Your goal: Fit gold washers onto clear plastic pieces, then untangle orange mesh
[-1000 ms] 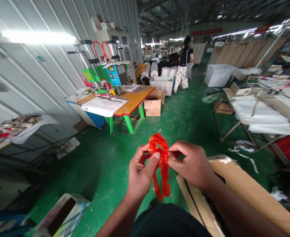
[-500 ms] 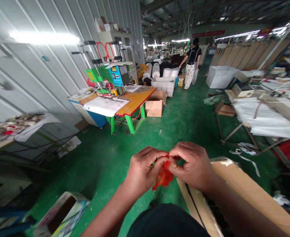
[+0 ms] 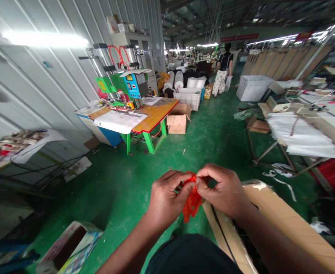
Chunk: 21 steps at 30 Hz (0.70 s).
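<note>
Between my two hands hangs a small crumpled piece of red, thin, soft material (image 3: pixel 192 205), perhaps a plastic bag or netting; its exact kind is unclear. My left hand (image 3: pixel 169 196) pinches its upper edge between thumb and forefinger. At the same top edge, my right hand (image 3: pixel 220 188) is closed in a pinch on the material. The fingertips of both hands nearly meet there, and the rest dangles below them. The hands are in front of my body, above the green floor.
A cardboard sheet or box (image 3: pixel 287 213) lies close at my right. An open printed carton (image 3: pixel 67 247) stands at lower left. Ahead is a machine (image 3: pixel 133 85) on a wooden-topped table (image 3: pixel 158 110), with a cardboard box (image 3: pixel 177 123) beside it. A person (image 3: pixel 224 70) walks in the aisle.
The red material hangs slightly lower and farther right, and more of it shows above the left fingers. Both hands stay pinched on it. The person in the aisle has moved farther off.
</note>
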Available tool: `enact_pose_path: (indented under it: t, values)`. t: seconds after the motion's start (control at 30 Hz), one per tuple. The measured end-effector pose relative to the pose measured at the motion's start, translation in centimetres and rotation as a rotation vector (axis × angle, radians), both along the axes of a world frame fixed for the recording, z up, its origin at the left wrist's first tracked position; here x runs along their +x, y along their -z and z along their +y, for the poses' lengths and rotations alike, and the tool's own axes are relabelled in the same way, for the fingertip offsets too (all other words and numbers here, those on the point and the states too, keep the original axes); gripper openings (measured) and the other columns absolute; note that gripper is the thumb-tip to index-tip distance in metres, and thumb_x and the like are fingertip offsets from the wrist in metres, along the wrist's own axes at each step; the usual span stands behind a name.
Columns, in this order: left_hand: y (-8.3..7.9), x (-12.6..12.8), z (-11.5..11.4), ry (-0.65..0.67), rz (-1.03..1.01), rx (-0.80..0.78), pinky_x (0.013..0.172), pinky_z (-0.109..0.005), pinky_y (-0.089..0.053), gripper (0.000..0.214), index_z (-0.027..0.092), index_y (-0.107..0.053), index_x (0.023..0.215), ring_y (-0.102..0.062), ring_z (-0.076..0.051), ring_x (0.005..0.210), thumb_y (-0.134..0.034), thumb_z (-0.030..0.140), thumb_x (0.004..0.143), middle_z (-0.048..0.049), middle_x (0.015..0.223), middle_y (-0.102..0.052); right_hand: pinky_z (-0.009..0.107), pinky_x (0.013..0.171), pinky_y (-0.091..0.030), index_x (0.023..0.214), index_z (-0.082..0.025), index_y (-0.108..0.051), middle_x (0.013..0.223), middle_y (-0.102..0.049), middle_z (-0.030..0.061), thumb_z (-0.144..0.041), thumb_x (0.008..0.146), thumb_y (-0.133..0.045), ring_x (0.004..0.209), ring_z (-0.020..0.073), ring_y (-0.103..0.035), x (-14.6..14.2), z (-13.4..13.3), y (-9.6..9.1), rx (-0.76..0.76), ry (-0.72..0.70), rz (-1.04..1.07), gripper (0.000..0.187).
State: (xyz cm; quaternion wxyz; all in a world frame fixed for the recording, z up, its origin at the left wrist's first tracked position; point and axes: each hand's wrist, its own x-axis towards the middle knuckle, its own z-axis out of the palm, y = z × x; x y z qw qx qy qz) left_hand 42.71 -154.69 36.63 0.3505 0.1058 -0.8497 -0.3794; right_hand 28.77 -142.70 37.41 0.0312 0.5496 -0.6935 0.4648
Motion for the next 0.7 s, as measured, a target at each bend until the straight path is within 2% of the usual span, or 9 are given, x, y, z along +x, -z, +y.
enact_pose_path:
  t: [0.07,0.13,0.23,0.37,0.47,0.57,0.7]
  values:
    - [-0.2,0.1,0.0,0.003,-0.037,-0.025,0.077,-0.023,-0.05,0.014,0.026,-0.076,0.101,-0.067,-0.011,0.081,-0.066,0.021,0.092,0.0016,0.089,-0.074,0.025,0.064,-0.04,0.072,-0.018,-0.063,0.067,-0.059,-0.0025,-0.011,0.077,-0.053,0.062,0.0116,-0.054,0.0,0.0,-0.3,0.011,-0.006,0.028,0.013]
    - [-0.4,0.2,0.0,0.019,-0.089,0.033,0.074,-0.022,-0.049,0.015,0.025,-0.076,0.099,-0.066,-0.01,0.078,-0.063,0.022,0.094,0.0012,0.085,-0.072,0.026,0.064,-0.039,0.071,-0.018,-0.062,0.068,-0.059,-0.002,-0.011,0.077,-0.052,0.063,0.012,-0.055,0.1,0.1,-0.5,0.013,-0.011,0.057,0.013]
    - [-0.4,0.2,-0.1,0.086,-0.136,0.302,0.065,-0.02,-0.046,0.014,0.019,-0.076,0.091,-0.062,-0.009,0.069,-0.065,0.027,0.093,-0.0002,0.078,-0.07,0.025,0.064,-0.039,0.069,-0.017,-0.06,0.068,-0.058,-0.002,-0.012,0.076,-0.053,0.063,0.0118,-0.054,0.0,0.2,-0.5,0.032,-0.039,0.025,0.011]
    - [0.3,0.1,-0.4,0.252,-0.148,0.737,0.06,-0.018,-0.045,0.023,0.013,-0.074,0.087,-0.057,-0.008,0.062,-0.072,0.036,0.088,-0.0013,0.073,-0.069,0.023,0.058,-0.038,0.068,-0.018,-0.059,0.063,-0.055,-0.0037,-0.017,0.078,-0.054,0.06,0.0108,-0.05,-0.7,0.0,0.2,0.16,-0.159,-0.31,0.012]
    - [1.0,-0.2,-0.5,0.258,-0.141,0.899,0.059,-0.018,-0.045,0.027,0.012,-0.073,0.085,-0.057,-0.007,0.06,-0.076,0.038,0.083,-0.0022,0.073,-0.07,0.023,0.054,-0.036,0.071,-0.018,-0.06,0.061,-0.054,-0.0034,-0.025,0.084,-0.054,0.058,0.0114,-0.047,-1.0,-0.1,0.9,0.235,-0.216,-0.569,0.016]
    - [1.3,-0.3,-0.4,0.254,-0.131,0.947,0.058,-0.018,-0.046,0.028,0.012,-0.073,0.086,-0.058,-0.008,0.06,-0.076,0.039,0.083,-0.0029,0.073,-0.07,0.024,0.055,-0.037,0.074,-0.018,-0.063,0.063,-0.056,-0.0026,-0.03,0.085,-0.057,0.058,0.012,-0.048,-1.0,0.1,1.0,0.256,-0.205,-0.65,0.018]
    - [0.8,-0.2,-0.2,0.217,-0.108,0.823,0.059,-0.019,-0.047,0.026,0.012,-0.074,0.087,-0.058,-0.009,0.062,-0.074,0.037,0.085,-0.0032,0.074,-0.07,0.023,0.056,-0.039,0.077,-0.018,-0.068,0.067,-0.061,-0.0018,-0.027,0.085,-0.059,0.061,0.0124,-0.053,-0.5,0.4,0.0,0.234,-0.113,-0.493,0.015]
